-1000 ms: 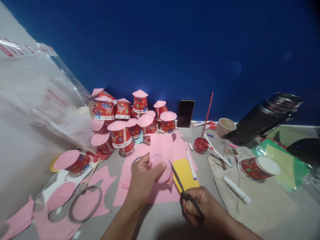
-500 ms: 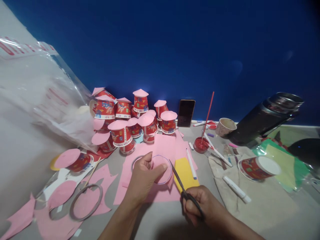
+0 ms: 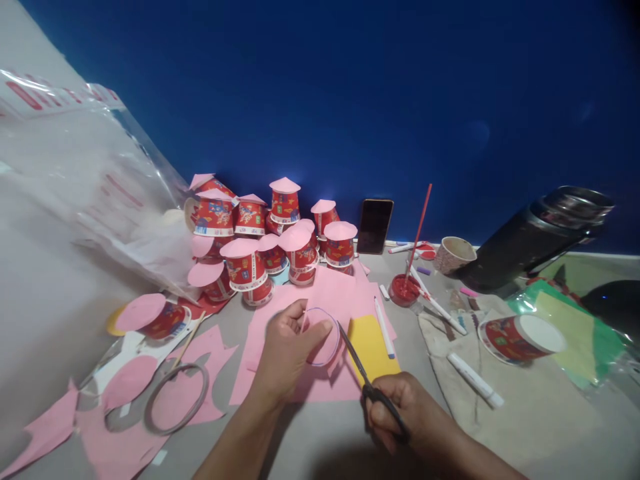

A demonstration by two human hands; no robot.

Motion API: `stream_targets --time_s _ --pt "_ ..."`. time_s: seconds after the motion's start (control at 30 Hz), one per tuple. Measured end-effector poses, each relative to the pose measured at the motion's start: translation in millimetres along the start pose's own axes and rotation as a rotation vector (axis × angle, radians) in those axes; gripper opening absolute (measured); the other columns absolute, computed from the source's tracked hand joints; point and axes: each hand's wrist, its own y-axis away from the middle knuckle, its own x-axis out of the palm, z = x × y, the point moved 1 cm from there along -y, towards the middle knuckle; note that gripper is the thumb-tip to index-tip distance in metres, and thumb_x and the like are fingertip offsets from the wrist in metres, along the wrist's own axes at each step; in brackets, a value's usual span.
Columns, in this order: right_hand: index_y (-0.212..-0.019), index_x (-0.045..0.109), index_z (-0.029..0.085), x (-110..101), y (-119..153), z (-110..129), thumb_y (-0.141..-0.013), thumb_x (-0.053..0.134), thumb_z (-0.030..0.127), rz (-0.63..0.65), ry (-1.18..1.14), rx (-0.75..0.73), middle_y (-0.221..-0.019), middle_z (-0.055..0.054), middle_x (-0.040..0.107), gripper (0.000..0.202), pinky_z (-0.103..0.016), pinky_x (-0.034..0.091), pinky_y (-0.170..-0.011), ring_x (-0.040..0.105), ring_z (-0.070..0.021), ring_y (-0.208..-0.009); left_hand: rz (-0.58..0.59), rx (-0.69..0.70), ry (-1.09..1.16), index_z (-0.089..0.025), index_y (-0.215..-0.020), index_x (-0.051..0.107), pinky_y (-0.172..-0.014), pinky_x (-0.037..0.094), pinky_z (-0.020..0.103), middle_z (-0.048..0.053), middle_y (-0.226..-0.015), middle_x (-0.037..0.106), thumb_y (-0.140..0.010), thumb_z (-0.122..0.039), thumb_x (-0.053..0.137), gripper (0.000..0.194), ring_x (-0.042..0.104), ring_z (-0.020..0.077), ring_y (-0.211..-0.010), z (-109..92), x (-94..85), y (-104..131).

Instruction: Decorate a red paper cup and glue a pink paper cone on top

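Note:
My left hand (image 3: 293, 347) pinches a piece of pink paper (image 3: 323, 343) with a circle outlined in blue-purple on it, thumb on top. In my right hand (image 3: 400, 410) is a pair of black-handled scissors (image 3: 357, 360), its blades pointing up and left to the right edge of the circle. Whether the blades are parted is hard to tell. Under both lie larger pink sheets (image 3: 245, 380) and a yellow piece of paper (image 3: 373, 343). A white marker (image 3: 384, 327) rests beside the yellow paper.
Red paper cups (image 3: 244, 270) with pink cone tops stand stacked at the back. Pink offcuts (image 3: 107, 437) and a grey ring (image 3: 177, 400) lie left. Rightward are a red paint pot (image 3: 404, 291) with a stick, a phone (image 3: 375, 227), a tilted black flask (image 3: 535, 233) and a cloth (image 3: 540, 413).
The view has shifted slightly, so the surroundings sit a little further right. Both hands keep nearly the same pose, with paper and scissors held as before.

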Motion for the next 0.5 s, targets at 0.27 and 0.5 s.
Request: stream_targets --time_s 0.27,0.5 --pt "-0.055 0.056 0.018 -1.0 -0.3 -0.7 -0.071 0.072 0.072 0.005 0.001 -0.017 -0.044 0.002 0.051 0.058 -0.025 0.021 -0.047 0.034 -0.0072 -0.043 0.002 -0.023 -0.043 -0.018 -0.097 0.07 -0.067 0.05 0.025 0.0 -0.081 0.073 -0.069 -0.028 0.086 0.034 0.061 0.0137 -0.069 2.8 -0.6 1.3" --pt "-0.055 0.054 0.019 -0.8 0.8 -5.1 -0.078 0.07 0.057 0.007 0.005 -0.02 -0.044 0.004 0.049 0.046 -0.025 0.021 -0.047 0.034 -0.0075 -0.044 0.031 -0.006 -0.034 -0.018 -0.098 0.07 -0.067 0.049 0.024 -0.001 -0.082 0.073 -0.071 -0.029 0.087 0.033 0.063 0.0137 -0.071 0.9 -2.3 1.6"
